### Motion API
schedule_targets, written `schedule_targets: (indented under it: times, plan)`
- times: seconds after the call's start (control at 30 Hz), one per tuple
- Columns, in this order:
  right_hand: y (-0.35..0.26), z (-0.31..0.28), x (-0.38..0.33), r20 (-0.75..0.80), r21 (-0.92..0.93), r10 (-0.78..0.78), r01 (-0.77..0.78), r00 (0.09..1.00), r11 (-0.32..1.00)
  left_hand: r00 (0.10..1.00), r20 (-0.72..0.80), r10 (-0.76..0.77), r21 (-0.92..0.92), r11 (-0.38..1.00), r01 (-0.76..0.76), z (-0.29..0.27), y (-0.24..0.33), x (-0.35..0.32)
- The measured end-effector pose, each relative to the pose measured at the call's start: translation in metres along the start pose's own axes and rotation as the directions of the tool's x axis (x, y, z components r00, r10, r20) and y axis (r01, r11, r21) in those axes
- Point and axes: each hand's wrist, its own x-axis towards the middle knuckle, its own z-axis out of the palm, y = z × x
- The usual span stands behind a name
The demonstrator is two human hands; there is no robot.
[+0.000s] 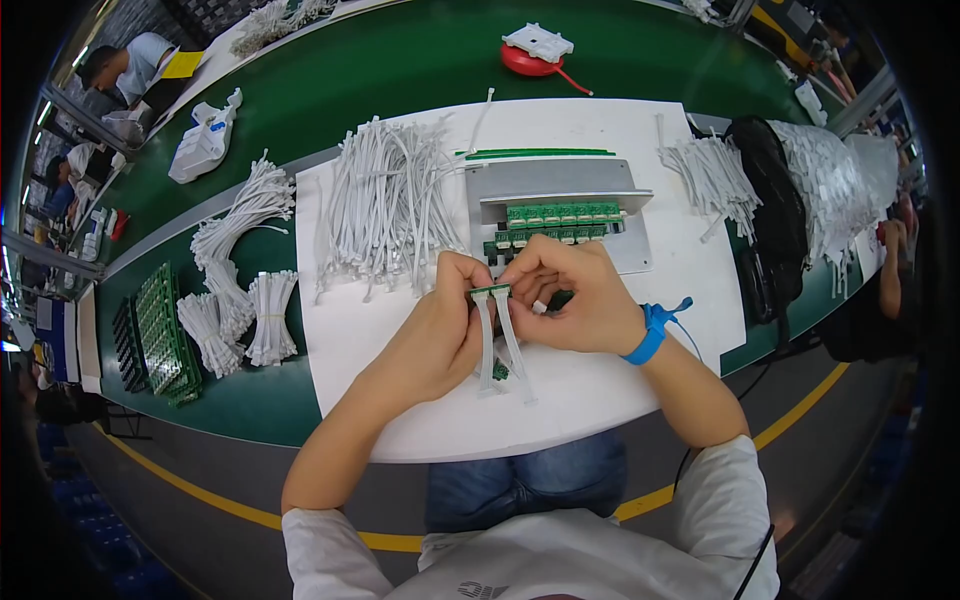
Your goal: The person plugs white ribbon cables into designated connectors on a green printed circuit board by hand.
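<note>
Both hands meet over the white work mat (620,400): left hand (440,335) and right hand (575,300) pinch a small green circuit board (490,292) between closed fingertips, two flat white ribbon cables (500,345) hanging from it, near the grey metal fixture (560,185).

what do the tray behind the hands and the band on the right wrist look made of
Tray: likely sheet metal, matte grey, judging by its thin folded edges. Wrist band: seemingly blue elastic fabric or soft plastic, snug on the right wrist, with a thin cord trailing off; the exact material is unclear.
</note>
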Motion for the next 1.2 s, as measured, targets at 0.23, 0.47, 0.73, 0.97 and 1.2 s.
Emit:
schedule_targets:
  times: [0.23,0.47,0.73,0.97,1.2]
  plan:
    - [-0.006,0.002,0.000,0.001,-0.012,0.050,-0.050,0.999,0.999,0.997,-0.050,-0.061,0.083,0.994,0.065,0.000,0.007,0.000]
    - [-0.003,-0.003,-0.001,0.048,0.124,0.089,-0.094,0.995,0.988,0.994,-0.085,-0.062,0.240,0.967,0.081,0.006,0.014,0.001]
    - [0.000,-0.001,-0.002,0.057,0.079,0.035,-0.040,0.998,0.996,0.996,-0.060,0.073,0.362,0.931,-0.047,0.003,0.004,0.001]
    - [0.004,0.003,-0.002,0.046,0.298,0.152,-0.159,0.987,0.941,0.999,-0.042,0.028,0.318,0.948,-0.013,0.000,0.009,0.002]
    - [0.007,0.004,-0.003,0.007,0.131,0.003,-0.004,1.000,0.991,0.997,-0.025,0.074,0.331,0.942,-0.061,-0.001,0.003,0.003]
